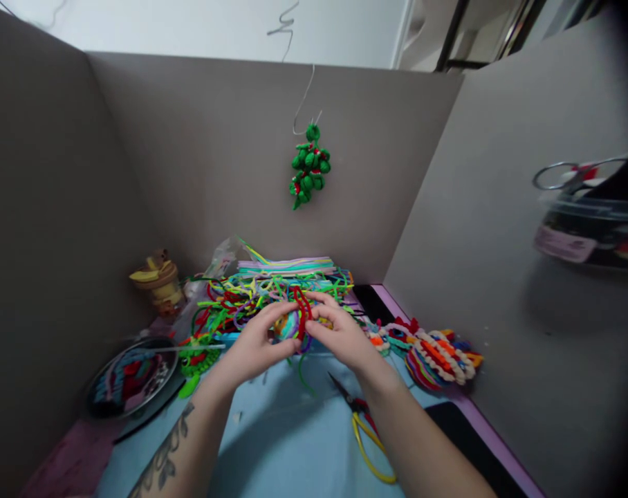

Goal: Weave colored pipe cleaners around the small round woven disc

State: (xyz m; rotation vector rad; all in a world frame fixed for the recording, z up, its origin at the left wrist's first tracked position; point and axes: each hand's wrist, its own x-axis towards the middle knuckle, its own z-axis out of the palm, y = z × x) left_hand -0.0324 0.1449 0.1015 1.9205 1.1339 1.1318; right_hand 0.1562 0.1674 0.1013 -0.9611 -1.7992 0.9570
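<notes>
Both hands meet over the near edge of a tangled heap of coloured pipe cleaners (225, 294). Between them is a small rounded multicoloured pipe-cleaner piece (288, 324), with a looped red pipe cleaner (302, 311) standing across it. My left hand (256, 342) is closed on the piece from the left, thumb below and fingers above. From the other side, my right hand (342, 335) pinches the red pipe cleaner and the piece; some of its fingertips are hidden. A green strand hangs beneath. Yellow-handled scissors (363, 436) with dark blades lie beside my right forearm.
A green fuzzy figure (197, 358) and a round tray (132, 379) of dark pieces sit left, below a brown cup (161, 287). Striped pipe-cleaner pieces (441, 360) lie right. A green ornament (310, 169) hangs on the back panel; a clear container (588, 228) is at the right wall.
</notes>
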